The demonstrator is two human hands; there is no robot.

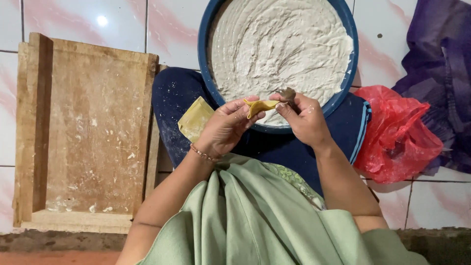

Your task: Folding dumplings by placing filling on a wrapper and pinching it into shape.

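Left hand (224, 126) pinches the folded yellow wrapper (260, 106); right hand (303, 117) clasps a small spoon (287, 93)—best kept level over the filling basin (343, 88).

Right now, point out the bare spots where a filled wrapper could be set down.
The wooden board left of the knee is the widest free patch, only dusted with flour. A tile strip lies between board and blue basin. It is crowded at the right, with the red bag and purple cloth, and where both hands work.

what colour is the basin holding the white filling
Blue basin, clearest in the head view.
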